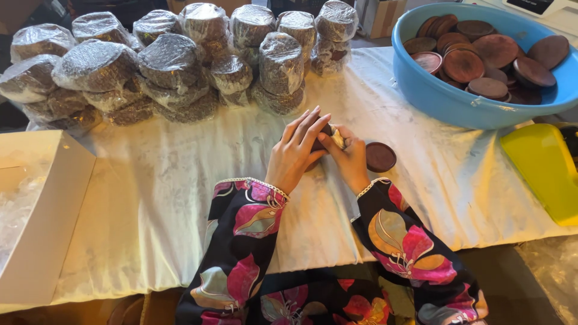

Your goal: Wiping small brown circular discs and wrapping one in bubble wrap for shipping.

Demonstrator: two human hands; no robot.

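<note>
My left hand (295, 151) and my right hand (349, 157) meet over the white cloth (168, 198) and together grip a small dark round object (326, 131), mostly hidden between the fingers. A dark brown round disc (380, 157) lies flat on the cloth just right of my right hand. Both arms wear black sleeves with pink flowers.
Many plastic-wrapped stacks of dark discs (174, 60) are piled along the far edge. A blue basin (445, 96) full of brown discs stands at the back right. A yellow tray (545, 171) lies at the right edge, and an open white box (42, 229) at the left.
</note>
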